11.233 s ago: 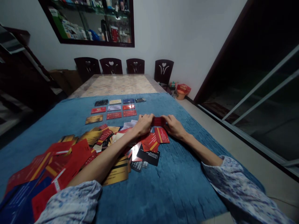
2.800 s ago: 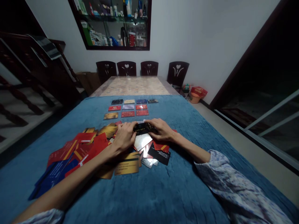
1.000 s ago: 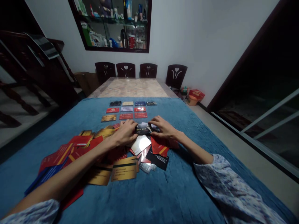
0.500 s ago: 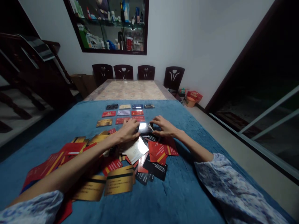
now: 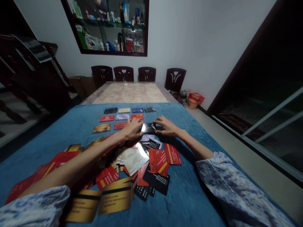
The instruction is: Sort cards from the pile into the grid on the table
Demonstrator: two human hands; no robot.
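Black card (image 5: 150, 127) has been shifted just past the loose pile (image 5: 135, 161), toward the laid-out rows (image 5: 122, 117). It's held by its ends in the grip of left hand (image 5: 133, 129) and right hand (image 5: 167, 126); tbh, rows could get bumped askew, left knuckles being so near.

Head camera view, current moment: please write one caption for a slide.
Left hand and right hand hold a black card between them, over a blue cloth strewn with loose cards.

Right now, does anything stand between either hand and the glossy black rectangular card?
Nothing visible: the left hand and right hand hold opposite ends of the glossy black card. The loose multicoloured card pile lies nearer the camera.
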